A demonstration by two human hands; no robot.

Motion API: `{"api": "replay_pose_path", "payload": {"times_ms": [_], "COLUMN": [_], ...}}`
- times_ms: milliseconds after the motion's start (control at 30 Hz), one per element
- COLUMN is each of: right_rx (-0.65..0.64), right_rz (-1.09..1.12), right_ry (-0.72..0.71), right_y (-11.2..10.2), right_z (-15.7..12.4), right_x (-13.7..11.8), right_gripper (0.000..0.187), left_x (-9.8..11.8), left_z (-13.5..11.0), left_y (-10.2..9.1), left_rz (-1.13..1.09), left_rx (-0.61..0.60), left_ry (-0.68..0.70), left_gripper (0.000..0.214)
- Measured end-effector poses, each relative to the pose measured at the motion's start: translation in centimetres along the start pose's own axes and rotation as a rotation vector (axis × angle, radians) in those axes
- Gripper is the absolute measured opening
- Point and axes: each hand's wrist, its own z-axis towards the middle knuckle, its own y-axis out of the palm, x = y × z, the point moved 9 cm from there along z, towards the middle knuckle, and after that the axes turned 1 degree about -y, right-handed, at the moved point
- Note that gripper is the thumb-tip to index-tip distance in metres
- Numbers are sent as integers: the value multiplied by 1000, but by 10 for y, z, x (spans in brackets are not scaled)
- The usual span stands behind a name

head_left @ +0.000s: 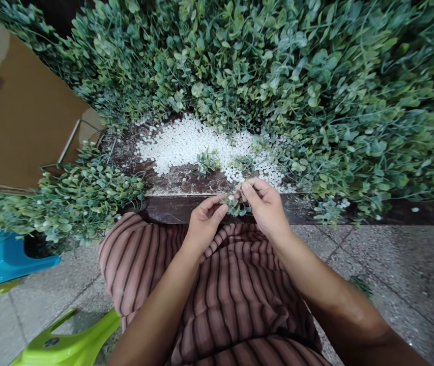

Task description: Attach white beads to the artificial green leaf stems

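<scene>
Both of my hands meet over the front edge of a dark wooden table (171, 208), around a small artificial leaf sprig (235, 205). My left hand (206, 223) pinches the sprig's left side between thumb and fingertips. At its upper right, my right hand (268, 206) is closed in a pinch, with the thumb against the forefinger; a small part at the fingertips is too little to make out. Just beyond lies a spread of small white beads (186, 142). A loose leaf sprig (208, 161) and another sprig (244, 163) rest at the beads' near side.
A thick mass of artificial greenery (278, 66) covers the table's back and right. More greenery (87, 195) lies left, beside an open cardboard box (29, 117). Down on the speckled floor (403, 269) stand a green plastic stool (67, 338) and a blue plastic stool (6, 256).
</scene>
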Motion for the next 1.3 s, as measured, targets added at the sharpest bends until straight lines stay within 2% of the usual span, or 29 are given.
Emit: {"api": "replay_pose_path", "payload": {"times_ms": [133,300,433,633,733,800,867,967,1067,1167,1300], "right_rx": [-4,-117,-144,-115,-123,-127,-119,-93,-69,-65,-72], "right_rz": [-41,-124,-118,-98,-95,-105,-118,-151,-204,-227,-233], "right_ry": [-5,-43,-10,43,59,92,114,103,68,51,76], "right_y": [0,7,8,4,3,1,-1,-9,-17,-23,-27], "right_z": [-7,-16,-19,-14,-12,-11,-11,-13,-13,-13,-12], "right_x": [0,3,13,19,17,18,20,20,17,13,11], "right_gripper": [26,35,25,19,18,18,19,20,20,20,20], "left_x": [6,1,1,17,25,33,45,62,69,75,85], "left_z": [2,1,-1,3,9,16,26,41,58,70,76], "left_y": [6,8,9,13,21,22,13,-6,-18,-20,-15], "left_rz": [71,55,25,184,310,445,659,1061,1329,1422,1441], "left_rx": [29,27,32,25,-59,-65,40,289,386,347,243], "left_ry": [86,43,55,231,284,329,402,464,427,411,478], "left_gripper": [11,11,11,4,5,5,10,30,32,21,18]}}
